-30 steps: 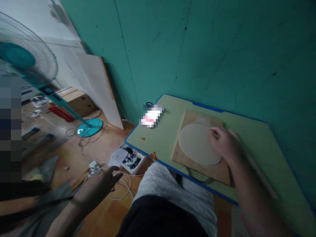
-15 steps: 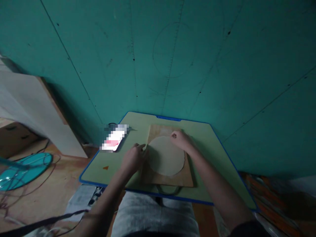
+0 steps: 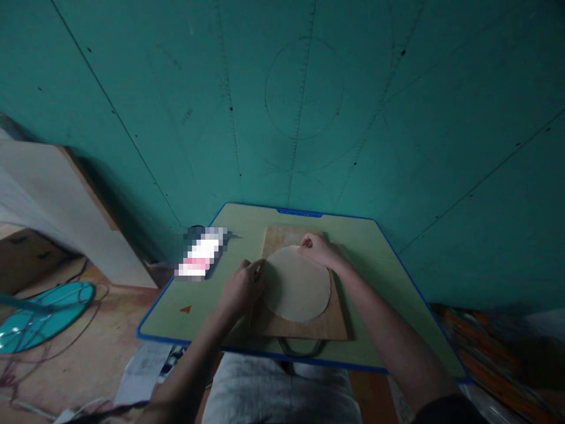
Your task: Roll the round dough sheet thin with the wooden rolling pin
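A thin, round sheet of dough lies on a wooden board. My left hand is at the sheet's upper left edge, its thumb and index finger pinched together on the rim. At the upper right rim, my right hand has curled fingers closed on the dough's edge. Both forearms reach in from below and cast a shadow over the left part of the sheet. The exact grip of the fingertips is too small and dark to make out fully.
The board rests on a pale green folding table with a blue rim, against a teal wall. A pixelated device with a lit screen stands on the left. A teal round base with cables and a leaning white panel are farther left.
My left thumb and index finger have come together at the dough's left edge. My right hand has shifted slightly left along the rim. The view has tilted a little.
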The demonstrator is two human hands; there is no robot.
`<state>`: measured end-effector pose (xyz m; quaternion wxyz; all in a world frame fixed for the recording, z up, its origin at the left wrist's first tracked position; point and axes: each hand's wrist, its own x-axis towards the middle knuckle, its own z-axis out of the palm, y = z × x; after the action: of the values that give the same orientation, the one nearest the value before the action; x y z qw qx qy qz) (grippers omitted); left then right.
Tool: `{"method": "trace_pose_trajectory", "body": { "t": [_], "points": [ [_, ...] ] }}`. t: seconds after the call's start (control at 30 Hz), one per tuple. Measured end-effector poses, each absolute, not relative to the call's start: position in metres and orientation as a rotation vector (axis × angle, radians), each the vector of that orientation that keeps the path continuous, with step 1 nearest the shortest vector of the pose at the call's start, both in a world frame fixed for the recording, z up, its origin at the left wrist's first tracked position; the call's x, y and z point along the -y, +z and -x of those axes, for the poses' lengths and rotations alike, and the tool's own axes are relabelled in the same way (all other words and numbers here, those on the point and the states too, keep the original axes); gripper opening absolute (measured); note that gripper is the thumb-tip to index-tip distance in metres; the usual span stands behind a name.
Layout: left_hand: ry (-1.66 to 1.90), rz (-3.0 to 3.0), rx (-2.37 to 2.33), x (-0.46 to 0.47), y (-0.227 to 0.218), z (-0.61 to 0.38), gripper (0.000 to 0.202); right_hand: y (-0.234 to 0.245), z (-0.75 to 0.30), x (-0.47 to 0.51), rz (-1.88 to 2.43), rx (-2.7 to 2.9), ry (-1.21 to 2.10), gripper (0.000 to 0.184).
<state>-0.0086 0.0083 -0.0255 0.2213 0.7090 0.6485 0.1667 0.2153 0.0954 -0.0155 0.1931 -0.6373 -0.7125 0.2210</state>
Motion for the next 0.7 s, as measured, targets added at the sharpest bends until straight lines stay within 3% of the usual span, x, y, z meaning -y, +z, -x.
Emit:
{"method": "trace_pose_trajectory", "body": {
  "t": [0.17,0.4,0.7],
  "points": [
    [0.54,-2.031,-1.786,-0.017,-0.024,0.004,0.034,-0.008,-0.215,-0.092,1.625,2.047,0.647,0.015],
    [0.934,-1.813,-1.438,-0.039,-0.027,0.001,0.044,0.013,-0.226,-0.07,1.188,2.06,0.783,0.02],
    [0.879,-1.616,-1.135,-0.038,-0.014,0.009,0.044,0.039,-0.238,-0.054,1.14,1.811,0.905,0.018]
  ]
}}
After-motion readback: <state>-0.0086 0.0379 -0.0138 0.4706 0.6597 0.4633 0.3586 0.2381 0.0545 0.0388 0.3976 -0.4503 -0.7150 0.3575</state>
